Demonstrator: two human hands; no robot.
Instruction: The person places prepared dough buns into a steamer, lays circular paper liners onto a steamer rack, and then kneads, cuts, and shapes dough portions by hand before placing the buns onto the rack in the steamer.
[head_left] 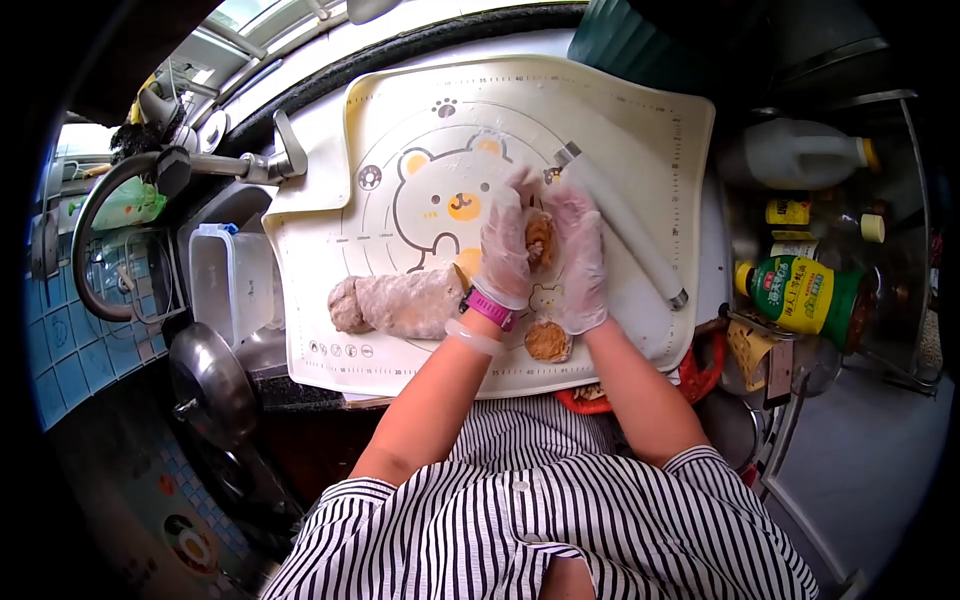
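Note:
Both hands wear clear plastic gloves over the cream bear-print mat [400, 90]. My left hand [506, 255] and my right hand [579, 255] are cupped on either side of a brown, filled dough piece [540, 240], holding it between them. Just below them a small round brown piece [548, 341] lies on the mat. Left of my left wrist rests a thick, pale, floury roll [415, 303], with a shorter lump [347, 305] at its left end. A long pale rolling pin [625, 228] lies diagonally to the right of my right hand.
At the left are a faucet [220, 165], a clear plastic container [228, 270] and a metal pan lid [210, 380]. Sauce bottles [805, 297] and a large jug [795, 154] stand on the right rack. A red basket [708, 368] is below the mat's right edge.

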